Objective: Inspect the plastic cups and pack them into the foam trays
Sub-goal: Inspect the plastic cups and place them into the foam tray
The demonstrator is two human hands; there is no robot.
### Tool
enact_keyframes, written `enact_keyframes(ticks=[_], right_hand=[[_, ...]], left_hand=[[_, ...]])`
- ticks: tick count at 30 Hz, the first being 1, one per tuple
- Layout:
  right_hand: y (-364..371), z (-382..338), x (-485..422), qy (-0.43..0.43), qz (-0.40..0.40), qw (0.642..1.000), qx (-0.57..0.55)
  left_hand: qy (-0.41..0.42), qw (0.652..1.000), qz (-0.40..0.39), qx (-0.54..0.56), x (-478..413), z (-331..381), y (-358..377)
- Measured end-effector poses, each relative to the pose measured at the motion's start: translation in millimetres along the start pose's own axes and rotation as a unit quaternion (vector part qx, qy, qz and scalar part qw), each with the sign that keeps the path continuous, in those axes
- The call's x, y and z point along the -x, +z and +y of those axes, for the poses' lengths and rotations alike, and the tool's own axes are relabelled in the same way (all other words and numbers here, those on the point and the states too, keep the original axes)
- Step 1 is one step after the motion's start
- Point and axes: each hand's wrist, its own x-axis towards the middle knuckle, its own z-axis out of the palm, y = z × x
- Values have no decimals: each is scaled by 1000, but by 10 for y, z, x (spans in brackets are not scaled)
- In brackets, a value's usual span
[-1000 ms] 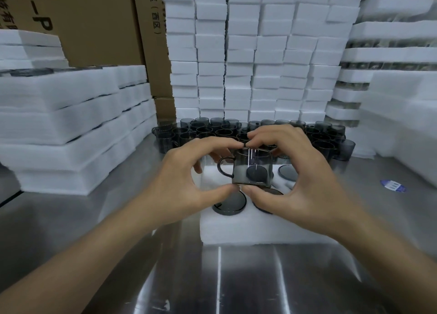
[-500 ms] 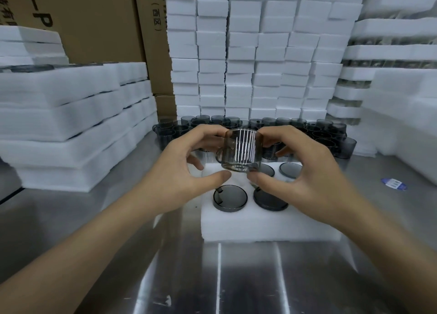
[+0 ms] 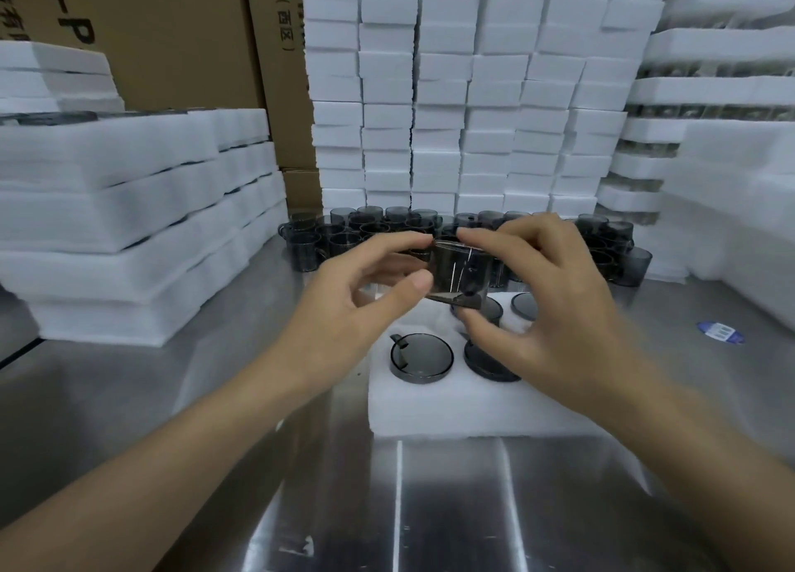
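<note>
**Smooth cup, fingertip hold, hard steel below**

The steel surface [image 3: 430,507] is the main hazard: a cup that falls wide of the foam would strike bare metal and could scuff or crack. The stacks of foam trays [image 3: 129,210] on the left stand well apart from the work and look safe.

The open foam tray [image 3: 451,408] lies just beneath the hands, with at least four seated cups [image 3: 421,358] showing as dark discs in its pockets. Any free pocket is hidden behind the hands, so a cup lowered blind could catch the foam edge and sit crooked.

The loose smoky cups [image 3: 352,231] crowd just behind the knuckles, where a careless backward sweep could topple several.

The left hand [image 3: 344,313] has its grip closed on the held cup [image 3: 460,270], thumb and forefinger pinching its left side. The right hand [image 3: 546,309] grips it too, forefinger above and thumb below.

The cup hangs in the air over the far half of the tray, blurred (probably being turned for inspection). Only fingertips hold a slick plastic wall, so it could slip mid-turn and drop onto the seated cups, marking them.
</note>
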Motion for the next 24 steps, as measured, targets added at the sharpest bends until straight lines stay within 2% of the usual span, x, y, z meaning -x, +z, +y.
enact_keyframes(ticks=[4, 8, 12, 16, 24], right_hand=[[68, -142, 19, -65, 19, 998, -4], [97, -197, 35, -79, 2, 997, -27], [-10, -48, 9, -4, -68, 995, -66], [-52, 61, -11, 56, -97, 987, -113], [-49, 24, -5, 124, -152, 973, -122]], left_hand=[[-11, 1000, -14, 11, 78, 62, 112], [-14, 1000, -11, 23, 83, 51, 167], [-31, 998, 16, 56, -2, -29, 70], [-57, 997, 49, 36, -98, -178, -47], [-35, 999, -16, -7, -114, -374, -170]])
